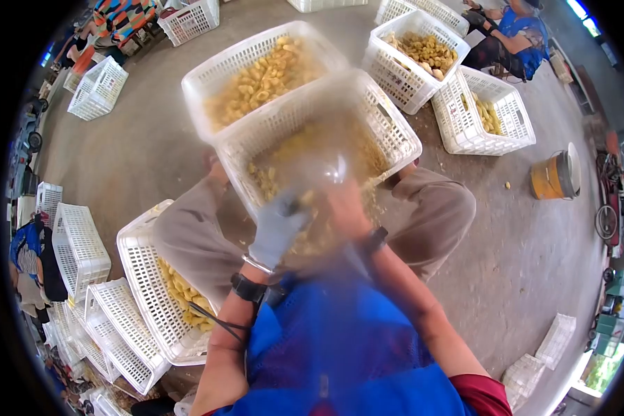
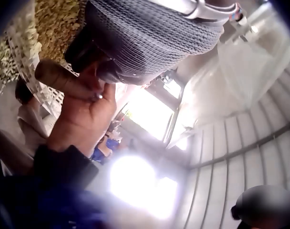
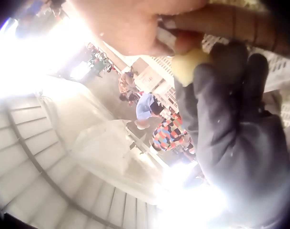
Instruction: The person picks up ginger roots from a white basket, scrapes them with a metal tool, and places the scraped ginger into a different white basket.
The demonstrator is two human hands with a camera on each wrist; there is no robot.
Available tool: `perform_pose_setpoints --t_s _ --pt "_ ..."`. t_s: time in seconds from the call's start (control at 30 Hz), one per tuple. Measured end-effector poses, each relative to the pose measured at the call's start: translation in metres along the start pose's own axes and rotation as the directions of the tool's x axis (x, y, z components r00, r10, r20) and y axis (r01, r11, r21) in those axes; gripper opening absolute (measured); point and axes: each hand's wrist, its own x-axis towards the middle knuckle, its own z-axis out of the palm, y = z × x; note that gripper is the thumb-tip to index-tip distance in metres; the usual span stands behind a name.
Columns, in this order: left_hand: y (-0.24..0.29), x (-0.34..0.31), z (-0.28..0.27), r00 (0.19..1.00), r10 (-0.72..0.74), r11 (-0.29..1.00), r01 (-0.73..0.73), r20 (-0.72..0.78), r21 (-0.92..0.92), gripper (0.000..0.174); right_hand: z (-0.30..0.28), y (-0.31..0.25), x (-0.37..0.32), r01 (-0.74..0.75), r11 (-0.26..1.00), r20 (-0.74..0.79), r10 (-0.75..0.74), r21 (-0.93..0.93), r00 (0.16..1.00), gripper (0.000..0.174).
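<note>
The left hand (image 1: pixel 279 227), in a grey glove, is over the near end of a white crate (image 1: pixel 239 182) holding yellow-brown pieces. In the right wrist view its gloved fingers (image 3: pixel 211 109) grip a pale yellow piece (image 3: pixel 190 67). Close beside it is the bare right hand (image 1: pixel 347 211), blurred in the head view. The bare fingers (image 2: pixel 59 78) are bent towards the glove, with a small shiny thing (image 2: pixel 99 96) between thumb and finger, too small to identify. What the left hand holds is hidden in the left wrist view.
Another crate (image 1: pixel 194 104) of yellow pieces adjoins the far side. Crates (image 1: pixel 402 83) stand at the upper right, with an orange bucket (image 1: pixel 549 179) beyond. A crate (image 1: pixel 135 243) lies by the left knee, more crates behind it. Other people sit farther off.
</note>
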Motion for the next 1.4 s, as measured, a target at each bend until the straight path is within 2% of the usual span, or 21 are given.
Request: perform_pose_setpoints --t_s 0.07,0.1,0.2,0.23,0.3,0.33,0.37,0.4,0.43,0.47,0.5,0.53,0.7,0.77,0.8,0.97,1.07,1.17,1.27,1.33,1.4 --pt "0.006 0.003 0.005 0.969 0.246 0.854 -0.203 -0.029 0.480 0.054 -0.003 0.005 0.001 -0.003 0.999 0.034 0.005 -0.053 0.999 0.022" --pt "0.005 0.006 0.008 0.950 0.310 0.758 -0.232 -0.024 0.610 0.055 -0.007 0.007 -0.001 0.029 0.993 0.058 -0.023 -0.117 0.998 0.022" --pt "0.006 0.010 0.007 0.970 0.218 0.599 -0.217 0.104 0.771 0.054 -0.005 0.022 0.001 -0.035 0.998 0.001 0.035 -0.051 0.999 0.025" --pt "0.006 0.010 0.005 0.965 0.242 0.601 -0.234 0.105 0.764 0.050 -0.007 0.037 0.001 -0.005 0.998 -0.026 0.003 -0.056 1.000 0.026" --pt "-0.011 0.019 0.002 0.949 0.306 0.784 -0.298 0.078 0.544 0.049 -0.014 0.078 -0.001 0.129 0.981 -0.062 -0.139 -0.143 0.988 0.030" --pt "-0.016 0.023 0.000 0.941 0.335 0.849 -0.327 0.057 0.414 0.048 -0.020 0.078 -0.001 0.225 0.938 -0.001 -0.234 -0.262 0.972 0.032" --pt "-0.020 0.025 -0.003 0.977 0.213 0.962 -0.205 -0.022 0.178 0.048 -0.026 0.078 0.000 0.323 0.872 0.059 -0.325 -0.367 0.944 0.034" --pt "-0.022 0.026 -0.007 0.995 0.071 0.994 -0.076 -0.066 -0.077 0.048 -0.034 0.052 0.003 0.419 0.766 0.188 -0.377 -0.487 0.907 0.035" --pt "-0.022 0.027 -0.009 0.994 -0.079 0.942 0.050 -0.073 -0.331 0.048 -0.032 0.038 0.003 0.405 0.791 0.225 -0.338 -0.458 0.914 0.036" --pt "-0.023 0.028 -0.011 0.992 -0.069 0.944 0.030 -0.108 -0.330 0.047 -0.031 0.024 0.003 0.387 0.816 0.262 -0.297 -0.430 0.918 0.037" --pt "-0.023 0.030 -0.010 0.988 -0.061 0.944 0.011 -0.143 -0.329 0.047 -0.024 0.019 -0.002 0.229 0.940 0.229 -0.171 -0.254 0.958 0.038" --pt "-0.023 0.032 -0.009 0.983 -0.052 0.945 -0.008 -0.176 -0.328 0.047 -0.019 0.012 -0.005 0.123 0.984 0.215 -0.093 -0.131 0.972 0.038" --pt "-0.024 0.035 0.003 0.968 0.047 0.988 -0.082 -0.248 -0.134 0.042 0.004 -0.024 -0.002 -0.209 0.948 0.098 0.190 0.239 0.977 0.035" --pt "-0.031 0.031 -0.001 0.968 -0.089 0.938 0.002 -0.236 -0.348 0.039 0.003 -0.025 -0.002 -0.213 0.950 0.068 0.203 0.229 0.977 0.033" --pt "-0.027 0.027 -0.002 0.963 -0.159 0.892 0.045 -0.219 -0.450 0.038 0.000 -0.025 -0.002 -0.145 0.977 0.071 0.135 0.155 0.988 0.032" --pt "-0.024 0.018 -0.011 0.974 -0.187 0.870 0.105 -0.125 -0.481 0.033 -0.002 -0.023 0.003 -0.013 1.000 0.082 0.011 0.027 0.997 0.030" --pt "-0.022 0.020 -0.010 0.974 -0.213 0.865 0.152 -0.076 -0.479 0.036 0.003 -0.028 0.007 -0.100 0.993 0.070 0.095 0.067 0.993 0.028" --pt "-0.027 0.017 -0.008 0.988 -0.143 0.865 0.098 -0.053 -0.492 0.040 0.006 -0.036 0.009 -0.175 0.966 0.047 0.169 0.192 0.984 0.028" --pt "-0.009 0.013 -0.007 0.984 -0.177 0.762 0.134 -0.006 -0.633 0.038 0.000 -0.033 0.012 -0.223 0.969 0.068 0.216 0.104 0.974 0.030" --pt "-0.004 0.012 -0.008 0.975 -0.219 0.684 0.170 0.022 -0.710 0.035 -0.003 -0.042 0.017 -0.400 0.915 0.047 0.398 0.058 0.916 0.035" --pt "-0.014 0.011 -0.009 0.969 -0.247 0.657 0.183 0.020 -0.731 0.031 0.001 -0.044 0.016 -0.402 0.909 -0.018 0.407 0.110 0.913 0.039"
